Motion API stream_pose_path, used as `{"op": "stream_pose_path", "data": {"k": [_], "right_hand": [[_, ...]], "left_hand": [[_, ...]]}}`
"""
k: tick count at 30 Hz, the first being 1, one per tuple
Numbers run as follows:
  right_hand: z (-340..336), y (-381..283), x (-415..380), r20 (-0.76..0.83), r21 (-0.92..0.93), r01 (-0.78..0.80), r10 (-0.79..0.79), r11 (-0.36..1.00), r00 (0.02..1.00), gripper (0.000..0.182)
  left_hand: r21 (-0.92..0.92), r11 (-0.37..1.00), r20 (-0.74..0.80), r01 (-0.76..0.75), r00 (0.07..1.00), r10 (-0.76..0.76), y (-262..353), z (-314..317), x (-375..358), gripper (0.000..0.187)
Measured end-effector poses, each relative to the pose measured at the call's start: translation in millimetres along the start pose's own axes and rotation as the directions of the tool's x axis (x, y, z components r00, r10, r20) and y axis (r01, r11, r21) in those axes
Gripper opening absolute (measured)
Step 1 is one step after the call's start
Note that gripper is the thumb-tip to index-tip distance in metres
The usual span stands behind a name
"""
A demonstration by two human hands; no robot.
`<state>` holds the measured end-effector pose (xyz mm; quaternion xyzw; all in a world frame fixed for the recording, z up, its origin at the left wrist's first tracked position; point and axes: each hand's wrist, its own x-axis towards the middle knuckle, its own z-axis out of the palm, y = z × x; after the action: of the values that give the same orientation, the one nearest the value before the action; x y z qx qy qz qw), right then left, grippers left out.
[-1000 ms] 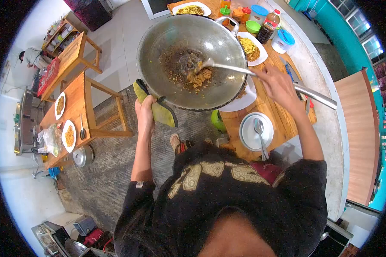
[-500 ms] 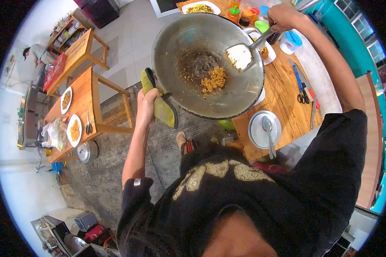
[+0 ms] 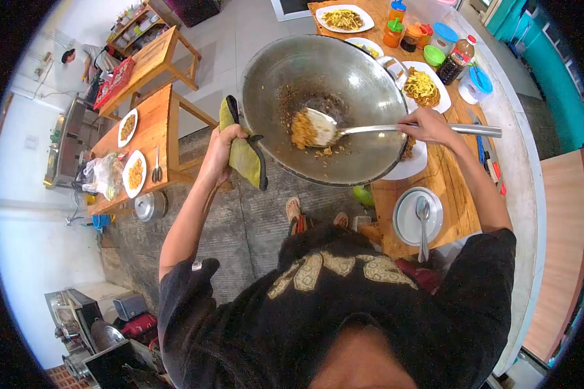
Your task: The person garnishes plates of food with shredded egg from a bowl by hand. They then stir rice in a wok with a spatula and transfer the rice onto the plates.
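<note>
A large metal wok (image 3: 363,71) hangs tilted in front of me, over the edge of the wooden table. My left hand (image 3: 224,152) is closed on its left side through a folded green pot holder (image 3: 245,162); the wok's grip there is hidden. Inside lies a small heap of fried rice (image 3: 302,133), with browned bits around it. My right hand (image 3: 428,126) is wrapped around the long handle of a metal spatula (image 3: 370,129), whose blade is down in the wok against the rice. Partly under the wok's right rim is a white plate (image 3: 412,165) with some food.
On the wooden table (image 3: 457,201) stand plates of food (image 3: 438,97), a sauce bottle (image 3: 457,59), lidded tubs, knives and a bowl (image 3: 409,236) with a spoon (image 3: 423,223). A second table (image 3: 156,129) at left holds two plates and scissors. Another person (image 3: 91,61) is at the far left.
My right hand has come down and inward, and the spatula blade has moved from the wok's right side leftward into the rice. The wok has shifted slightly right in view.
</note>
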<state>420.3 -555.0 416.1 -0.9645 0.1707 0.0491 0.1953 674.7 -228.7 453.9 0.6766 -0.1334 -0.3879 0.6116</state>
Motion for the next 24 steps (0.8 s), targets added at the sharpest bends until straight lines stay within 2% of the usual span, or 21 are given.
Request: {"op": "stream_pose_path", "data": {"k": [1,3,4,8,11,14,16,19,20,23,24], "right_hand": [[1.2,-9.2,6.7,-0.009,0.025,0.024,-0.023,0.999,1.000,0.027],[3.2,-18.3,24.8,-0.031,0.067,0.074,-0.072,0.995,0.997,0.027],[5.8,-17.5,33.0,-0.091,0.110,0.072,-0.062,0.991,0.994,0.028],[-6.7,-26.3,41.0,-0.225,0.147,0.106,-0.071,0.983,0.972,0.030],[-7.8,-30.0,45.0,-0.199,0.118,0.110,-0.085,0.987,0.976,0.029],[3.8,-33.5,45.6,-0.226,0.188,0.165,-0.121,0.968,0.967,0.028],[11.4,-35.7,46.2,-0.189,0.217,0.166,-0.126,0.962,0.974,0.027],[19.1,-32.4,42.7,-0.146,0.224,0.146,-0.115,0.964,0.983,0.028],[16.5,-30.2,37.9,-0.146,0.206,0.136,-0.107,0.969,0.983,0.028],[1.0,-18.8,13.9,-0.093,0.171,0.042,-0.026,0.984,0.995,0.027],[-3.0,-8.1,4.6,-0.083,0.137,0.029,-0.018,0.990,0.996,0.026]], "left_hand": [[-0.018,1.000,0.029,0.010,1.000,-0.009,2.4,-0.1,-2.4,0.021],[-0.004,1.000,-0.031,-0.017,0.999,0.017,6.9,5.2,-8.9,0.019],[0.001,1.000,-0.061,-0.028,0.998,0.028,7.9,6.7,-13.1,0.018],[0.034,0.992,-0.025,-0.119,0.992,0.120,11.3,6.9,-23.7,0.019],[0.055,0.988,-0.054,-0.143,0.988,0.146,6.4,5.1,-25.7,0.021],[0.068,0.990,-0.065,-0.126,0.989,0.130,1.7,0.9,-23.4,0.022],[0.088,0.990,-0.061,-0.110,0.991,0.115,0.3,1.4,-26.3,0.023],[-0.011,1.000,-0.075,-0.017,0.997,0.016,-8.8,-6.6,-21.3,0.024],[-0.008,1.000,-0.141,-0.023,0.990,0.021,-10.2,-3.5,-22.6,0.023],[-0.140,0.990,-0.072,0.001,0.997,-0.011,-23.5,-22.4,-17.5,0.023],[-0.146,0.989,-0.122,-0.014,0.993,-0.004,-20.7,-9.1,-26.9,0.023]]}}
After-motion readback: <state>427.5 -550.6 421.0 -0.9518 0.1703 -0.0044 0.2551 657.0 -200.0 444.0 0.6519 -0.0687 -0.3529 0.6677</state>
